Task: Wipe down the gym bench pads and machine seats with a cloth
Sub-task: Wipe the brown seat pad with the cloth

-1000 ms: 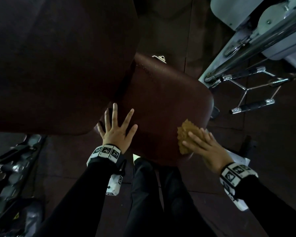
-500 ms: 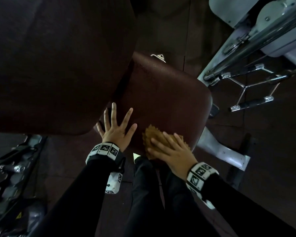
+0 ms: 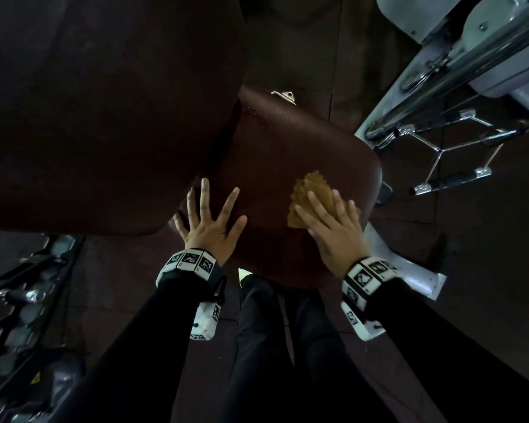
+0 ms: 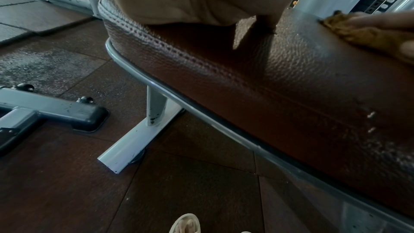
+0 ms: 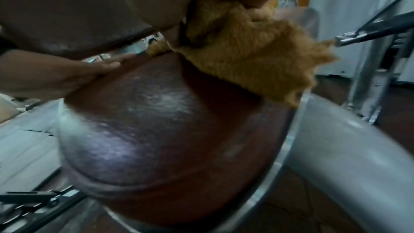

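A dark brown leather seat pad [image 3: 287,141] fills the middle of the head view, with a larger dark back pad [image 3: 98,111] looming at upper left. My left hand [image 3: 209,218] lies flat on the seat's left near corner, fingers spread. My right hand [image 3: 333,224] presses an orange-brown cloth [image 3: 310,190] flat on the seat's right side with straight fingers. The same cloth [image 5: 257,59] bunches under my palm on the seat [image 5: 168,130] in the right wrist view, and the cloth [image 4: 369,34] shows at the far right of the seat [image 4: 291,77] in the left wrist view.
A grey machine frame [image 3: 458,71] and a chrome cable handle [image 3: 452,178] stand to the right. The seat's grey support foot [image 4: 134,141] rests on the dark rubber floor. Dark equipment [image 3: 19,300] lies at lower left. My legs in black [image 3: 272,346] stand below the seat.
My right hand has slid the cloth from the seat's near edge back to the right and farther up the pad. My left hand has stayed planted on the left corner.
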Tool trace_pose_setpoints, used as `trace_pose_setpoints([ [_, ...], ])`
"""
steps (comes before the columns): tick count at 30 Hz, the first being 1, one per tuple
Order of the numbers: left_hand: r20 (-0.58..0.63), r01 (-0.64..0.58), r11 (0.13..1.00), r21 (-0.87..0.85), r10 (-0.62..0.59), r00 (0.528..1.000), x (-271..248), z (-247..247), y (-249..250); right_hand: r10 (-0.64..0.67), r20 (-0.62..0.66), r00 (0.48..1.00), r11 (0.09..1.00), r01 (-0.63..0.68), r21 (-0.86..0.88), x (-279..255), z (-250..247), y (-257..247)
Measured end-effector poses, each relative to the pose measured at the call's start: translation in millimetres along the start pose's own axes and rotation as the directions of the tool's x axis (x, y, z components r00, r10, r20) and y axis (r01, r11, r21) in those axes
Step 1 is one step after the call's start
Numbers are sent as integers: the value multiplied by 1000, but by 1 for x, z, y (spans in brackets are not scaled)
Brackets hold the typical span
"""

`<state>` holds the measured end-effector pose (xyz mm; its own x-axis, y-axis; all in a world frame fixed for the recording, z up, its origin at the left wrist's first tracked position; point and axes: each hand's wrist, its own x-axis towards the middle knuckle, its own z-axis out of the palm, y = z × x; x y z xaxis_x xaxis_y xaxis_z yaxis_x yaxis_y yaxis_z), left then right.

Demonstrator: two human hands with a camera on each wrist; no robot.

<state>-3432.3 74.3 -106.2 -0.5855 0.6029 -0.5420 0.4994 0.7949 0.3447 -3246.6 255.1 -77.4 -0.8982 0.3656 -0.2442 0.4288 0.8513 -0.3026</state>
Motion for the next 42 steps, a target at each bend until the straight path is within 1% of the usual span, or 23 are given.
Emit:
trace_pose_setpoints([
  [2,-2,3,1000,0,-3,1000,0,0,0,-90,10,996,995,90,-32,6,6,-16],
  [5,-1,-5,1000,-16,5,1000,-1,-1,0,-222,54,974,970,226,-93,-9,19,-30],
  [7,11,-6,1000,-21,6,1000,0,-1,-1,-310,106,945,940,322,-114,-31,26,-28],
  [9,21,-4,1000,-21,5,1000,1,-1,-1,-351,156,923,920,371,-129,-52,29,-14],
  [10,23,-4,1000,-22,5,1000,1,-1,-1,-343,168,924,922,366,-131,-61,29,-4],
  [12,28,-4,1000,-24,4,1000,2,0,-1,-278,168,946,949,297,-102,-70,23,13],
  [15,26,-7,1000,-30,7,1000,2,0,-1,-85,135,987,995,77,63,-67,12,32],
  [17,25,-9,999,-44,10,1000,2,0,-1,35,131,991,989,-54,140,-52,4,36],
  [20,23,-14,999,-52,15,1000,2,0,-1,109,122,987,988,-120,92,-13,-5,29],
  [23,31,-5,999,-43,7,999,2,0,-1,115,136,984,993,-118,12,31,-10,14],
  [26,32,-1,1000,-27,2,999,2,0,-1,63,150,987,997,-57,-43,68,-17,-7],
  [28,27,-4,999,-32,5,1000,2,0,0,39,160,986,997,-27,-71,82,-19,-16],
  [33,16,-4,999,-46,5,1000,3,3,-1,56,186,981,997,-44,-68,91,-18,-29],
  [35,22,-4,999,-52,5,1000,4,3,-2,49,202,978,998,-39,-51,102,-19,-37],
  [39,59,13,998,-63,-9,998,4,3,-1,-27,244,969,996,47,-77,152,-21,-53],
  [42,76,15,997,-73,-9,997,4,1,0,-71,242,968,994,87,-59,191,-28,-55],
])
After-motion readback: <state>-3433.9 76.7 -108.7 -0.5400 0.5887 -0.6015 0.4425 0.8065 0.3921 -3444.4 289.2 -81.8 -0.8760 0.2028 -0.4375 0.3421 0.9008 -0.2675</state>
